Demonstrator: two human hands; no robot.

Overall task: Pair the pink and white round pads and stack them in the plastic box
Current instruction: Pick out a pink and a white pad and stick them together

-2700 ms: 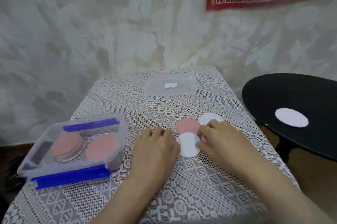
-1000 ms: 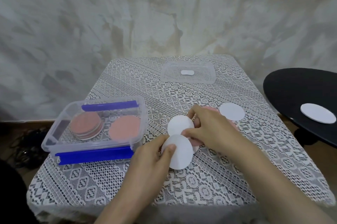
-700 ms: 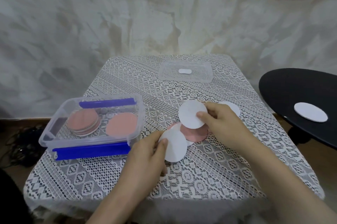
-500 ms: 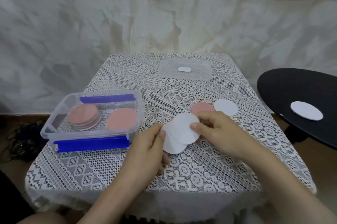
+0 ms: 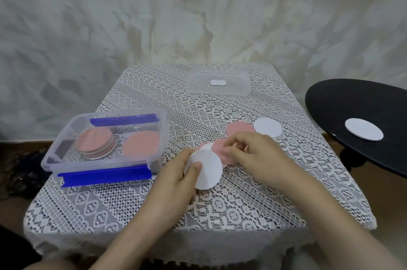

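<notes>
1. The left hand (image 5: 176, 181) pinches a white pad (image 5: 209, 173), thumb on top, holding it at a tilt near the middle of the bench (image 5: 220, 208).
2. The right hand (image 5: 257, 153) has its fingers curled on a pink pad (image 5: 220, 152) just behind the white one; I cannot tell whether it grips it.
3. A second pink pad (image 5: 239, 130) and a second white pad (image 5: 267, 127) lie edge to edge toward the right edge.
4. The plastic box (image 5: 105, 176) sits at the left edge, holding a stack of pads (image 5: 95, 143) and a lone pink pad (image 5: 141, 144).
5. Its lid (image 5: 218, 91) lies at the far edge.
</notes>
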